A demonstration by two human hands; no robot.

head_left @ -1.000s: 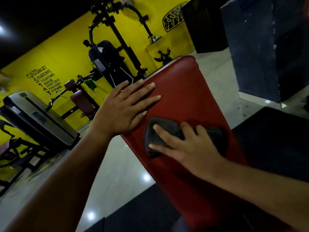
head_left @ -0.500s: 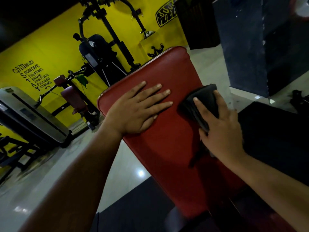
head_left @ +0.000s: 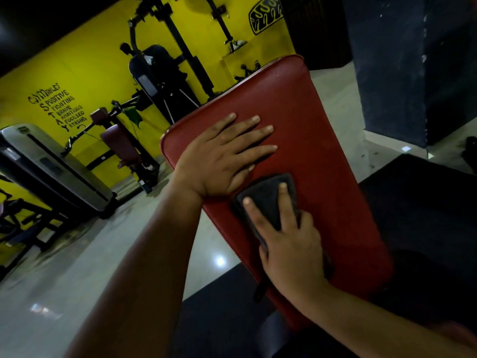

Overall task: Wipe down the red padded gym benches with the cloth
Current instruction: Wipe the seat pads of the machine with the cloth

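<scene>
- The bench (head_left: 309, 140) was a long pad of red vinyl, smooth and faintly glossy, with rounded corners and a piped seam along its edge; it narrowed toward the far end and sloped away over the floor.
- The cloth (head_left: 265, 200) was dark, almost black, soft and matte, folded into a rough wedge that lay flat on the red pad near its left edge, about halfway along.
- The right hand (head_left: 289, 244) lay on top of the cloth, fingers straight and spread, two fingertips plainly showing on the fabric, pressing it against the vinyl rather than gripping it.
- A thin dark tail of the cloth hung down below that hand's wrist, over the pad's edge.
- The left hand (head_left: 222, 156) rested flat on the bare red pad just beyond the cloth, palm down, fingers stretched out and slightly fanned, holding nothing; the heel of it sat just beside the cloth's upper corner.
- The floor (head_left: 77, 275) was pale, polished tile that caught small bright reflections.
- A black mat (head_left: 426, 202) with a dull surface lay under the bench on the right.
- The wall (head_left: 85, 63) behind was flat yellow with black lettering, and a black steel weight machine (head_left: 165, 73) stood before it.
</scene>
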